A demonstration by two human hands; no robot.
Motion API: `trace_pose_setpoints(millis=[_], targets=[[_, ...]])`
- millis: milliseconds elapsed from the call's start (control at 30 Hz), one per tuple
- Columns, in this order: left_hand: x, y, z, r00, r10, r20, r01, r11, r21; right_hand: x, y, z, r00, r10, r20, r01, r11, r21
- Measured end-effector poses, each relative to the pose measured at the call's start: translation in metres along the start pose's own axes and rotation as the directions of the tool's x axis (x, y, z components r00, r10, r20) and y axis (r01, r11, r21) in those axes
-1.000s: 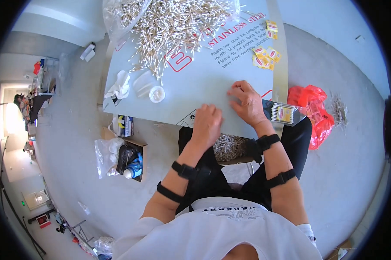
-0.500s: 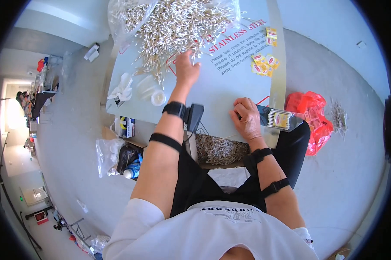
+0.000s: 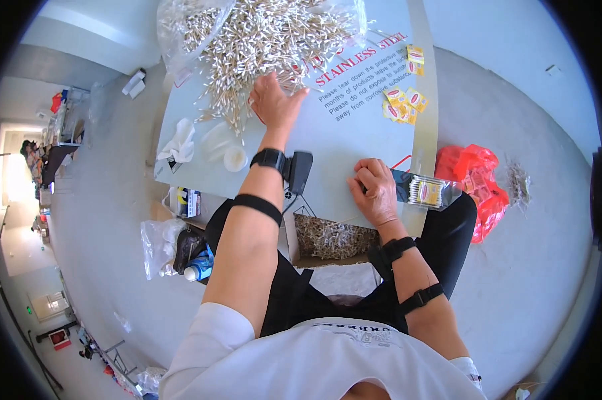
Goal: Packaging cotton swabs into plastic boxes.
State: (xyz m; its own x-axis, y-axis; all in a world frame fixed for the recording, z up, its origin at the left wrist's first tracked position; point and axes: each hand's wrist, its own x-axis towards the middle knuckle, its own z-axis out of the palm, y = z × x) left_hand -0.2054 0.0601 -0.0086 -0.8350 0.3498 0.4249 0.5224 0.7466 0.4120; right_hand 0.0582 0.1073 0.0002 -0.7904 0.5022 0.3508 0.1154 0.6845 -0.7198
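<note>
Left hand [image 3: 274, 105] has moved up to the swab pile [image 3: 268, 41].

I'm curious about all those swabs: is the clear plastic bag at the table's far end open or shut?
The bag is open: loose cotton swabs lie spilled from between its plastic sides onto the table.

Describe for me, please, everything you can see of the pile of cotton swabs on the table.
The pile is a loose, tangled heap of many swabs with white tips and thin, pale tan, wood-like sticks, pointing every way. It lies at the far side of the pale blue-grey table, partly inside a clear plastic bag, and thins to strays nearer the person. The left hand is at its near edge; whether the fingers grip any swabs is unclear.
</note>
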Motion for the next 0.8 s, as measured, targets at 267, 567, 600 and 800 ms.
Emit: trace_pose_setpoints(millis=[267,567,600,800], targets=[[0.025,0.012,0.011,0.974,0.094,0.206,-0.085,0.995,-0.051,0.001,-0.001,-0.001,1.000,0.001,-0.006,-0.001,1.000,-0.012],[0.015,0.017,-0.011,0.810,0.116,0.575,0.004,0.979,-0.203,-0.001,0.001,0.000,1.000,-0.006,-0.011,0.005,1.000,-0.029],[0.001,0.013,-0.010,0.857,0.197,0.476,-0.045,0.949,-0.313,0.000,0.000,0.001,1.000,-0.016,-0.012,0.016,1.000,-0.017],[-0.070,0.007,-0.036,0.957,0.248,0.149,-0.184,0.918,-0.352,0.000,0.005,0.000,0.999,-0.044,-0.005,0.044,0.999,-0.021]])
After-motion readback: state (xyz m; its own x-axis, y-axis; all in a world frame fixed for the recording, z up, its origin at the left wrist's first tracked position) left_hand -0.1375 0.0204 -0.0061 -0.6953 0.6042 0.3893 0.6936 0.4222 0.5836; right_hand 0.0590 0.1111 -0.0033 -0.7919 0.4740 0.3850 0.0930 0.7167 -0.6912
